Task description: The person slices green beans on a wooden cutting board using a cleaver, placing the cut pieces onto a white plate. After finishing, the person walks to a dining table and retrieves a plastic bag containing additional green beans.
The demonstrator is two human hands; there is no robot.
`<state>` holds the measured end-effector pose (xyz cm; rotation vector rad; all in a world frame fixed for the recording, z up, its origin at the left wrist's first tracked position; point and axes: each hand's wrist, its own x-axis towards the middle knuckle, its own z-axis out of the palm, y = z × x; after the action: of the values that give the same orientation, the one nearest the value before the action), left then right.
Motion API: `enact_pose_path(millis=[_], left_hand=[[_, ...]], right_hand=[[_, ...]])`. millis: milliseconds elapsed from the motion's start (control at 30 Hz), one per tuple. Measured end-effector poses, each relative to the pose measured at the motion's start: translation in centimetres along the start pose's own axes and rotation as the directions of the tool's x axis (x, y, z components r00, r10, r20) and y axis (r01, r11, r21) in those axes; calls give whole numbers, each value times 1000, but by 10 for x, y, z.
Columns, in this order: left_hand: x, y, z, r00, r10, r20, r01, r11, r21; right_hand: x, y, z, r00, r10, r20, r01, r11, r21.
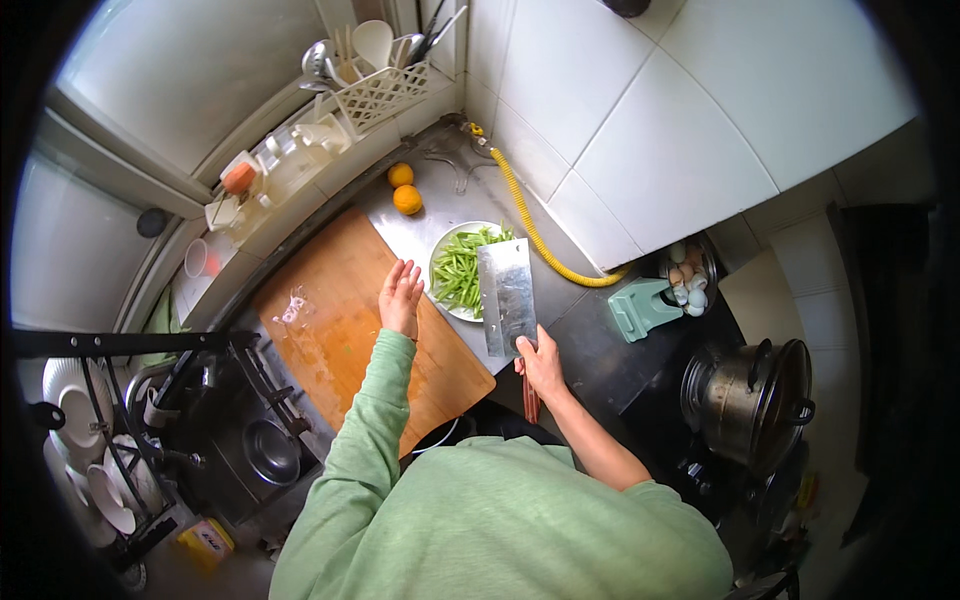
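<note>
My right hand [541, 361] grips the reddish-brown handle of a Chinese cleaver [507, 296]. The broad steel blade is held over the right side of a white plate [437, 259] and hides part of it. Cut green vegetable strips [456, 268] are heaped on that plate. Empty and with its fingers apart, my left hand [401, 295] is raised above the right edge of a wooden cutting board [337, 322], just left of the plate. A small pile of pale pinkish chopped pieces [293, 307] lies on the board's left part.
Two oranges [406, 187] sit behind the plate. A yellow corrugated hose [525, 217] runs along the tiled wall. To the right are a green plastic holder [641, 307], a bowl of eggs [688, 277] and a lidded pot [739, 401]. A sink [232, 457] and dish rack [127, 442] are left.
</note>
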<state>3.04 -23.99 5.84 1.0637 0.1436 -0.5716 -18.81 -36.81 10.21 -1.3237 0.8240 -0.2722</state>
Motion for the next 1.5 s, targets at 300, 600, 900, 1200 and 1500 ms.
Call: enact_pose_path(millis=[300, 600, 900, 1200, 1500], left_hand=[[9, 18, -51, 989, 64, -133, -58, 997, 46], [65, -11, -21, 879, 178, 442, -385, -282, 879], [94, -21, -21, 889, -70, 453, -450, -324, 832], [125, -11, -30, 728, -354, 586, -683, -443, 581], [143, 22, -37, 512, -483, 710, -841, -450, 300]], right_hand=[[-17, 11, 11, 991, 6, 133, 5, 996, -85], [-45, 14, 9, 997, 71, 34, -69, 997, -45], [-66, 34, -20, 987, 150, -57, -148, 988, 36], [-69, 38, -36, 984, 149, -97, -149, 989, 10], [-61, 33, -32, 987, 127, -101, -127, 992, 2]])
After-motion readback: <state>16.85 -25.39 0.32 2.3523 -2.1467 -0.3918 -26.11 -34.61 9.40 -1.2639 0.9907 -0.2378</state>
